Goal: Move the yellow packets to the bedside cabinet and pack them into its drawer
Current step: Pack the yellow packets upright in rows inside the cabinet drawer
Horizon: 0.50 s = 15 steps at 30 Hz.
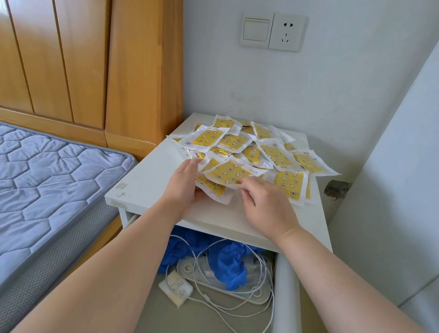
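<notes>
Dozens of packets lay in a loose, overlapping heap on the cabinet, with none that I could see in the drawer standing open beneath it. At the left, beside the mattress, the heap reached the cabinet's side edge, so a careless sweep could have tipped packets into the gap by the bed. My left hand had its fingers curled round the near edge of a few packets. That was a shallow hold on slick film, and I judged the bunch could fan out and slide free. My right hand pinched the lower edge of the top packet with bent fingers. Further right, packets overhung the cabinet's far side near the wall, where a nudge could have dropped them out of reach. Below, cables and blue material crowded the back of the drawer, so packets dropped in might have caught on the loops or heaped up and fouled the closing.
</notes>
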Each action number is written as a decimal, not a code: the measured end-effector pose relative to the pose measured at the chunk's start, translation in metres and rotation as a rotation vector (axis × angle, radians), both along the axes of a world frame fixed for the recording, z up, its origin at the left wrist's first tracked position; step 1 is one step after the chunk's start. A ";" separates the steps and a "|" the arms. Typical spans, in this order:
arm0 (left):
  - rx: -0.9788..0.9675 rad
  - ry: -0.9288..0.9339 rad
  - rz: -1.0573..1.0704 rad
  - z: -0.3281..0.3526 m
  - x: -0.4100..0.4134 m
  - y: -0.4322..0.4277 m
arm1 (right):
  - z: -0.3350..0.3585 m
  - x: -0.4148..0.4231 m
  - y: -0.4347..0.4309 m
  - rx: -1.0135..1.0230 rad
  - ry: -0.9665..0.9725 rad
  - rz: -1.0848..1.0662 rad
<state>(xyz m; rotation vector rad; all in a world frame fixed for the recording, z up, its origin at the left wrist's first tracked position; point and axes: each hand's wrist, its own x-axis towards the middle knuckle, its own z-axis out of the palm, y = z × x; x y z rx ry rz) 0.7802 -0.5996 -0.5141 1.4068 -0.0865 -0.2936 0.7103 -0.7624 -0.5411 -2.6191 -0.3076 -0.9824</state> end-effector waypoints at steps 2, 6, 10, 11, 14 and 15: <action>-0.040 0.008 -0.030 0.001 0.000 0.000 | 0.001 -0.001 0.000 0.012 0.025 0.037; 0.151 -0.106 -0.020 -0.003 -0.002 0.002 | 0.004 -0.006 0.002 0.015 0.011 0.084; 0.245 -0.156 0.066 -0.001 -0.008 0.001 | 0.008 -0.006 -0.005 0.290 -0.050 -0.199; 0.264 -0.164 0.081 0.000 -0.009 0.000 | 0.010 -0.005 -0.009 0.412 -0.070 -0.321; 0.304 -0.183 0.110 0.002 -0.015 -0.004 | 0.012 -0.001 -0.029 0.502 -0.091 -0.571; 0.315 -0.189 0.116 0.003 -0.016 -0.004 | 0.012 0.000 -0.038 0.435 -0.063 -0.617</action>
